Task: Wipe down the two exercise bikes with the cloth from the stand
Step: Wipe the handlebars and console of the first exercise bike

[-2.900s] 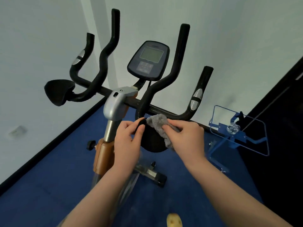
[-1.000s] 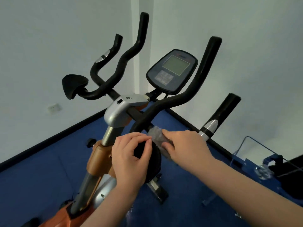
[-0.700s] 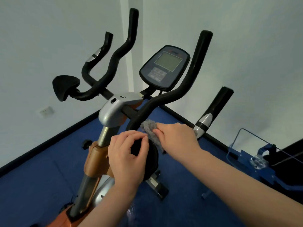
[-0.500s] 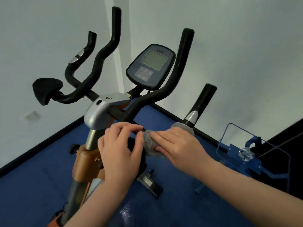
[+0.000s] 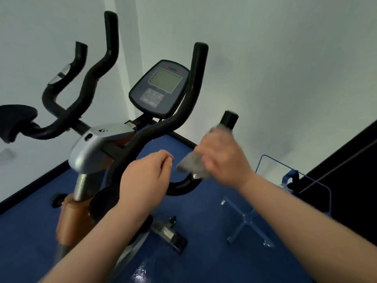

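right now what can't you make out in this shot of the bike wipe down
Head view only:
- Cloth: motion-blurred, mostly covered by the right hand.
- Right handlebar grip: its lower part is hidden behind that hand and cloth.
- Left hand: fingers curled, whether it touches the handlebar is unclear.
- Console: button markings too small and blurred.
- Second bike: out of frame.
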`<control>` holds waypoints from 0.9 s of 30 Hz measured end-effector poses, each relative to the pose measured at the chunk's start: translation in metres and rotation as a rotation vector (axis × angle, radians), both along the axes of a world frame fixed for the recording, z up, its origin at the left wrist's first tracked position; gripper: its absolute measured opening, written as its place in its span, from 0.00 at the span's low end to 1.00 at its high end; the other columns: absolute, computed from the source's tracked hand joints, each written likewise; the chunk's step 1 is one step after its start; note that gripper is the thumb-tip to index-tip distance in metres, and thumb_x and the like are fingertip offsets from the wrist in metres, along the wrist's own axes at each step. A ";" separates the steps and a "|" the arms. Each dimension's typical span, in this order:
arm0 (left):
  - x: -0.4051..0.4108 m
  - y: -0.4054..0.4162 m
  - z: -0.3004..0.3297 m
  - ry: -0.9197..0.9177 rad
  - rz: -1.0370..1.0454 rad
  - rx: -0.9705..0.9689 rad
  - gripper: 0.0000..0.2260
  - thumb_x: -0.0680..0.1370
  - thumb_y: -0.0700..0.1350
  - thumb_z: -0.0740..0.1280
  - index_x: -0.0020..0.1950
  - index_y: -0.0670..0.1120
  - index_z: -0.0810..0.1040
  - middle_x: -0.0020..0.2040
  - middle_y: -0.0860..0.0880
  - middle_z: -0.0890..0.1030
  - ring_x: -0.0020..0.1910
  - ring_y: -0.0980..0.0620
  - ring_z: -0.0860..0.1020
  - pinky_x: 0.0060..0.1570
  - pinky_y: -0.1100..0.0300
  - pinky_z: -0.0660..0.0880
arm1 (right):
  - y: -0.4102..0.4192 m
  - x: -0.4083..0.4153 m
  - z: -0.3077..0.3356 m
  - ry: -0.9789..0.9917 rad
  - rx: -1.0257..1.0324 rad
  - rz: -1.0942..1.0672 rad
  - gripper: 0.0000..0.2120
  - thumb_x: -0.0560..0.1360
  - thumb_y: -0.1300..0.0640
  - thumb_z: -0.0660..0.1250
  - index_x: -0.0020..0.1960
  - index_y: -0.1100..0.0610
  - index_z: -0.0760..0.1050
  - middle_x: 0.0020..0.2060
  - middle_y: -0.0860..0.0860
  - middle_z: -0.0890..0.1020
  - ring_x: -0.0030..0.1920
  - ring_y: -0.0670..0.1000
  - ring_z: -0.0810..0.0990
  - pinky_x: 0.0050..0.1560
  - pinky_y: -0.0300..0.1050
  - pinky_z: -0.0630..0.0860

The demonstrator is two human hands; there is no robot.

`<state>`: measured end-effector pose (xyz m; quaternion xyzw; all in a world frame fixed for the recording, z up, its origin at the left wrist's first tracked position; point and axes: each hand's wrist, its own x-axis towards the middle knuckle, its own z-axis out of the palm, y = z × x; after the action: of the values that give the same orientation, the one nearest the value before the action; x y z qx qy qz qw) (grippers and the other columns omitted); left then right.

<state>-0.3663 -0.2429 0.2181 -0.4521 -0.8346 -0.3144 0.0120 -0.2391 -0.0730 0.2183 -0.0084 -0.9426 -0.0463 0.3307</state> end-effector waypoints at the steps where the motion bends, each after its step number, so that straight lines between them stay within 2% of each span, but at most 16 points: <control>1: 0.000 0.000 0.001 0.010 -0.004 -0.040 0.10 0.79 0.50 0.57 0.47 0.53 0.77 0.28 0.54 0.74 0.29 0.55 0.73 0.28 0.61 0.63 | 0.011 -0.001 0.009 0.001 0.007 -0.031 0.15 0.76 0.57 0.57 0.48 0.60 0.82 0.44 0.55 0.83 0.50 0.57 0.80 0.69 0.49 0.63; 2: 0.000 0.001 0.001 0.027 -0.004 -0.079 0.11 0.79 0.51 0.56 0.46 0.52 0.77 0.27 0.52 0.75 0.29 0.54 0.73 0.28 0.58 0.65 | 0.012 -0.001 0.009 0.009 -0.019 -0.071 0.15 0.76 0.56 0.57 0.48 0.60 0.82 0.44 0.54 0.82 0.51 0.56 0.79 0.71 0.48 0.61; 4: 0.000 0.001 0.001 0.063 -0.008 -0.129 0.14 0.79 0.53 0.54 0.44 0.50 0.76 0.30 0.49 0.77 0.32 0.48 0.76 0.32 0.52 0.68 | -0.014 -0.001 -0.007 0.057 -0.196 -0.175 0.14 0.75 0.52 0.59 0.48 0.59 0.81 0.46 0.52 0.82 0.55 0.54 0.77 0.72 0.50 0.58; 6: 0.001 0.000 0.001 0.087 -0.019 -0.122 0.15 0.80 0.52 0.55 0.39 0.49 0.74 0.29 0.48 0.77 0.32 0.46 0.76 0.31 0.52 0.63 | -0.041 -0.003 -0.028 0.094 -0.256 -0.201 0.16 0.73 0.47 0.62 0.48 0.57 0.80 0.47 0.52 0.81 0.59 0.54 0.76 0.72 0.54 0.58; 8: 0.000 0.001 0.001 0.099 -0.028 -0.111 0.15 0.80 0.52 0.55 0.38 0.48 0.73 0.28 0.48 0.75 0.32 0.46 0.75 0.31 0.53 0.61 | -0.036 -0.001 -0.026 0.048 -0.143 -0.131 0.16 0.73 0.46 0.62 0.47 0.57 0.81 0.46 0.52 0.81 0.57 0.54 0.77 0.71 0.53 0.60; 11: -0.002 0.001 0.000 0.019 -0.029 -0.123 0.17 0.79 0.54 0.50 0.44 0.51 0.76 0.35 0.50 0.81 0.38 0.48 0.78 0.39 0.50 0.72 | 0.010 0.000 0.009 -0.029 0.106 -0.069 0.16 0.73 0.47 0.60 0.44 0.58 0.81 0.41 0.52 0.82 0.50 0.55 0.81 0.70 0.48 0.60; 14: -0.002 0.001 -0.001 -0.007 -0.019 -0.113 0.18 0.78 0.56 0.48 0.46 0.52 0.77 0.37 0.51 0.82 0.39 0.50 0.78 0.40 0.49 0.74 | 0.043 -0.005 0.037 -0.059 0.368 -0.048 0.18 0.76 0.48 0.58 0.39 0.58 0.79 0.35 0.51 0.80 0.44 0.54 0.81 0.66 0.51 0.66; 15: -0.002 0.001 -0.002 -0.005 -0.018 -0.107 0.18 0.78 0.55 0.49 0.45 0.52 0.77 0.36 0.51 0.82 0.38 0.51 0.78 0.39 0.49 0.74 | 0.050 -0.007 0.044 -0.051 0.399 -0.023 0.17 0.76 0.49 0.59 0.37 0.58 0.79 0.34 0.52 0.80 0.42 0.55 0.80 0.62 0.52 0.70; 17: -0.002 0.001 -0.002 -0.003 -0.019 -0.103 0.18 0.78 0.56 0.49 0.45 0.52 0.77 0.35 0.52 0.82 0.38 0.51 0.78 0.39 0.49 0.74 | 0.061 -0.013 0.053 -0.040 0.376 0.016 0.15 0.75 0.52 0.62 0.36 0.59 0.77 0.33 0.53 0.79 0.38 0.56 0.79 0.44 0.48 0.77; 18: -0.002 0.001 -0.002 -0.003 -0.022 -0.106 0.19 0.78 0.56 0.49 0.45 0.52 0.77 0.35 0.52 0.82 0.38 0.51 0.78 0.39 0.50 0.74 | 0.063 -0.015 0.055 -0.028 0.333 0.006 0.14 0.75 0.53 0.62 0.35 0.59 0.77 0.33 0.53 0.79 0.36 0.56 0.78 0.35 0.46 0.75; 20: -0.001 0.001 -0.001 0.003 -0.028 -0.118 0.19 0.78 0.56 0.49 0.44 0.52 0.77 0.35 0.52 0.82 0.38 0.51 0.79 0.39 0.50 0.75 | 0.061 -0.018 0.052 0.059 0.178 -0.075 0.14 0.75 0.53 0.64 0.35 0.60 0.78 0.32 0.54 0.80 0.34 0.55 0.77 0.28 0.46 0.72; 24: 0.001 0.002 0.000 0.014 -0.016 -0.121 0.19 0.78 0.55 0.49 0.43 0.51 0.78 0.34 0.51 0.82 0.37 0.50 0.79 0.39 0.50 0.74 | 0.034 -0.028 0.035 0.380 -0.311 -0.342 0.12 0.76 0.55 0.65 0.39 0.62 0.80 0.34 0.55 0.81 0.33 0.55 0.78 0.33 0.47 0.74; 27: 0.002 0.002 0.001 0.020 -0.020 -0.127 0.18 0.78 0.53 0.50 0.44 0.51 0.78 0.35 0.51 0.82 0.38 0.49 0.79 0.40 0.50 0.74 | 0.009 -0.050 0.031 0.699 -0.748 -0.582 0.12 0.78 0.52 0.63 0.43 0.60 0.78 0.38 0.52 0.80 0.34 0.46 0.73 0.35 0.43 0.70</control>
<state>-0.3646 -0.2405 0.2192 -0.4635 -0.8481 -0.2564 -0.0116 -0.2889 -0.0638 0.2488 -0.3977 -0.6888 0.2059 0.5700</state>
